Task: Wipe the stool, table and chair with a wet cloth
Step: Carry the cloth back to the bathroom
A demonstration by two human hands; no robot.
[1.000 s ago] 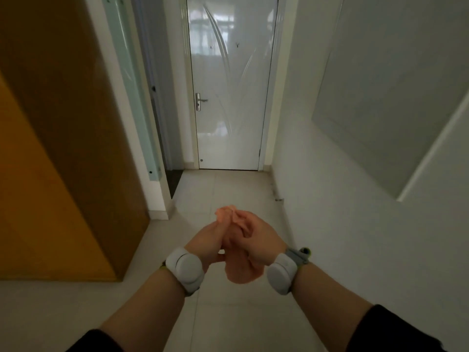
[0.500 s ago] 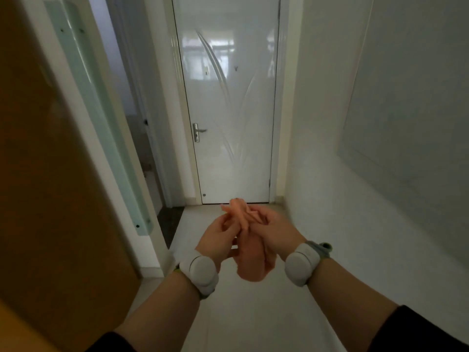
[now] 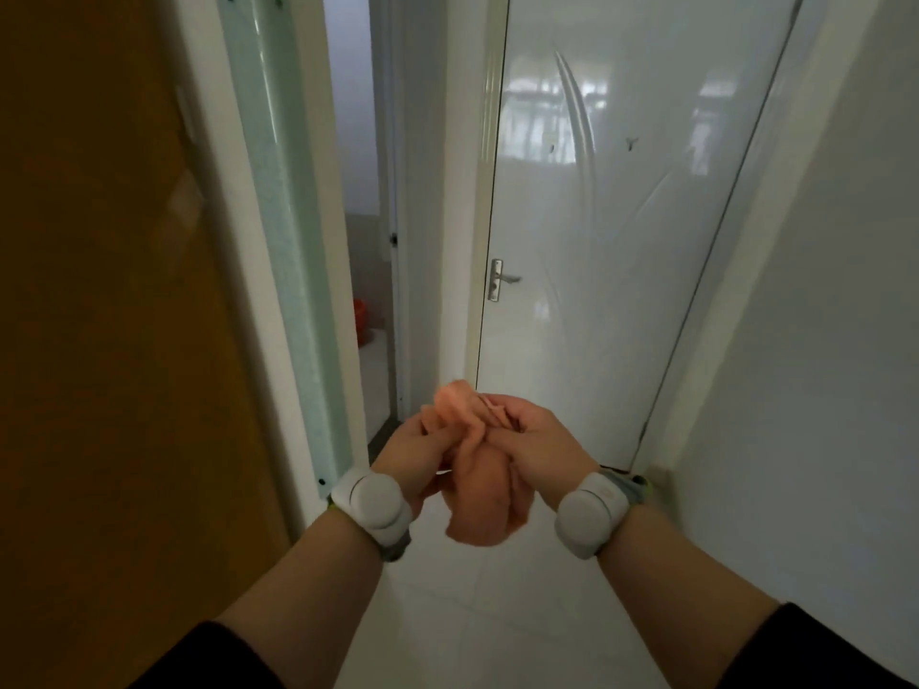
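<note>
A bunched orange-pink cloth (image 3: 480,509) hangs between both hands in front of me, above the pale tiled floor. My left hand (image 3: 413,457) grips its upper left part. My right hand (image 3: 539,447) grips its upper right part, fingers closed over the folds. Both wrists carry white bands. No stool, table or chair is in view.
A shut glossy white door (image 3: 611,241) with a metal handle (image 3: 500,280) stands straight ahead at the end of a narrow corridor. An open doorway (image 3: 370,271) on the left shows a red bucket (image 3: 362,315) inside. An orange-brown panel (image 3: 99,290) lines the left, a white wall (image 3: 820,340) the right.
I have walked forward along the corridor; the white door and the left doorway are much nearer. Both hands keep holding the cloth together at the same height.
</note>
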